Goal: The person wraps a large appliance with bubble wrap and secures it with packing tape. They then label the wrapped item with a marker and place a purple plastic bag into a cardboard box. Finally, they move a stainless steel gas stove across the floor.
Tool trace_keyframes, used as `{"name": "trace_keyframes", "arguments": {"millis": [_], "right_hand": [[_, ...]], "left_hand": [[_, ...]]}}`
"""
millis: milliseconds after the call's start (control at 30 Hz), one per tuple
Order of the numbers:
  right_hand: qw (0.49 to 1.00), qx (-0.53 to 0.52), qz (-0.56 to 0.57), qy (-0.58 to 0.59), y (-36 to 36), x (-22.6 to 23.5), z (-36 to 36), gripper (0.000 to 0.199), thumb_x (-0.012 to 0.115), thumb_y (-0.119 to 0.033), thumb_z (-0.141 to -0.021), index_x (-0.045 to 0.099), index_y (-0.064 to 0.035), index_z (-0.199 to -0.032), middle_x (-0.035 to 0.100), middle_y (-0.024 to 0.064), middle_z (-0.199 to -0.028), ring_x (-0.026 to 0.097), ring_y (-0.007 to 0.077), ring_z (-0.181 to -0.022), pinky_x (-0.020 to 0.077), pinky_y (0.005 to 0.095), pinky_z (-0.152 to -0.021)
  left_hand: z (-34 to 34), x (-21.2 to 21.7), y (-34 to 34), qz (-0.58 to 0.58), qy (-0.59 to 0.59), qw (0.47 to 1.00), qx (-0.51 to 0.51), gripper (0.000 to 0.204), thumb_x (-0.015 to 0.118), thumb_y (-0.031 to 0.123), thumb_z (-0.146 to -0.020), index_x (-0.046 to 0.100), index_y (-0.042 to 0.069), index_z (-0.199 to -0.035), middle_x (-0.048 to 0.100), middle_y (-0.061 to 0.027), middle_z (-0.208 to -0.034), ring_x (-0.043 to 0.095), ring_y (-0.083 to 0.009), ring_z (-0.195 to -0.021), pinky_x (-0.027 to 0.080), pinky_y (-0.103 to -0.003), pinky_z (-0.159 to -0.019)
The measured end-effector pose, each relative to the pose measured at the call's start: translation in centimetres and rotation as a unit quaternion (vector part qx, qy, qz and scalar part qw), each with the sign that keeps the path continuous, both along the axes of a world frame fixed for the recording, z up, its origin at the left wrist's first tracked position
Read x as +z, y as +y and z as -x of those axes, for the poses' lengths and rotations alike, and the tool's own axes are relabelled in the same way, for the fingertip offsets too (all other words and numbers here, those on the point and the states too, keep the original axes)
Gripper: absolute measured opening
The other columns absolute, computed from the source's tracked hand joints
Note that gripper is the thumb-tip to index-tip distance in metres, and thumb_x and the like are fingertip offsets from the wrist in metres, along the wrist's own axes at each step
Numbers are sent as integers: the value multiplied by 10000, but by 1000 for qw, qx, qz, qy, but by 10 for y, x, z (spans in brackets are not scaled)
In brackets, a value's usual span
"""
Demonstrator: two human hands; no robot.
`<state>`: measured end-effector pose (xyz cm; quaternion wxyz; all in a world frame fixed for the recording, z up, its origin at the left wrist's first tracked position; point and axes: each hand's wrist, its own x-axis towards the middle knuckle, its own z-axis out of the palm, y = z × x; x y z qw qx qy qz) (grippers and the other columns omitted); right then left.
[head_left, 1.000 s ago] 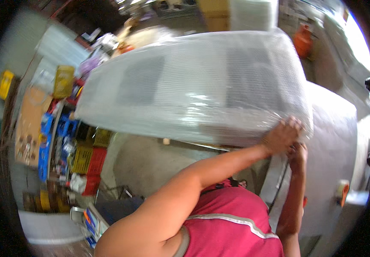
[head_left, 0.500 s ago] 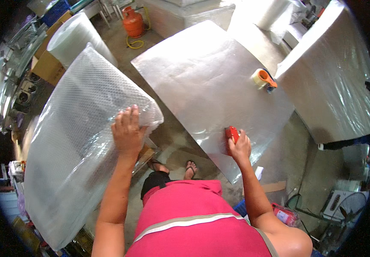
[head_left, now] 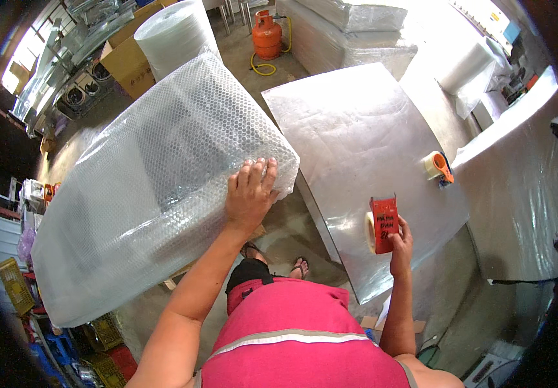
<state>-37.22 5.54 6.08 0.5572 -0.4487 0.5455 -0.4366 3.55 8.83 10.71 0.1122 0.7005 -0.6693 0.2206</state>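
A large panel-shaped object wrapped in bubble wrap [head_left: 162,161] slants across the left side. My left hand [head_left: 251,197] lies on its near right corner, fingers spread and flat against the wrap. In my right hand [head_left: 402,247] is a red tape dispenser [head_left: 384,226] with a roll of pale tape on its left side. The dispenser is above the near part of a grey, film-covered flat sheet [head_left: 350,149]. A second tape dispenser [head_left: 439,167], orange with a clear roll, rests near the sheet's right edge.
A bubble wrap roll [head_left: 179,39] stands behind the wrapped panel, beside a cardboard box [head_left: 127,61]. An orange gas cylinder [head_left: 267,35] with a yellow hose is farther back. Wrapped blocks [head_left: 350,48] fill the back; another film-covered panel [head_left: 512,187] leans at right. Yellow crates [head_left: 15,284] sit lower left.
My view has swung left, so everything appears shifted right. The red dispenser has turned in my right hand, its broad face and tape roll now showing. My left hand stays on the wrapped corner.
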Motion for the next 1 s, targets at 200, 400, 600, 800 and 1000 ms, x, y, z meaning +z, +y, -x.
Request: {"name": "trace_keyframes", "arguments": {"millis": [200, 400, 600, 800, 1000], "right_hand": [[987, 141, 14, -70, -48, 89, -127, 486, 656, -170, -942, 602, 50, -1372, 713, 130, -1181, 682, 192, -1042, 543, 329, -935], [957, 249, 64, 132, -72, 139, -213, 491, 698, -243, -936, 647, 75, -1307, 727, 174, -1157, 700, 203, -989, 565, 346, -881], [943, 275, 3, 187, -79, 136, -240, 528, 727, -305, -919, 663, 75, -1280, 738, 200, -1102, 717, 219, -961, 579, 365, -859], [913, 299, 86, 266, -75, 138, -245, 615, 767, -419, -882, 672, 47, -1272, 760, 220, -1067, 752, 259, -978, 590, 394, -855], [814, 315, 205, 442, -54, 142, -240, 863, 807, -478, -761, 518, -35, -1444, 695, 251, -1221, 682, 404, -1164, 530, 481, -996]], "left_hand": [[-3, -1, 3, 20, 31, 999, -8, 831, 844, 441, -763, 519, 160, -1474, 581, -98, -1355, 561, -282, -1270, 474, -440, -984], [-11, -10, 5, 74, 49, 995, -45, 800, 798, 355, -801, 445, 112, -1476, 611, -119, -1299, 611, -284, -1222, 486, -416, -948], [-12, -22, -1, 160, 17, 987, -32, 720, 754, 332, -867, 430, 154, -1485, 628, -133, -1253, 624, -317, -1180, 486, -448, -943], [-4, -17, -5, 137, 50, 989, 21, 354, 644, 268, -939, 615, 232, -1291, 655, -59, -1191, 637, -230, -1127, 476, -394, -894], [-1, -14, -4, 125, 44, 991, 21, 311, 680, 299, -900, 663, 236, -1205, 639, -27, -1220, 605, -224, -1193, 456, -423, -923]]}}
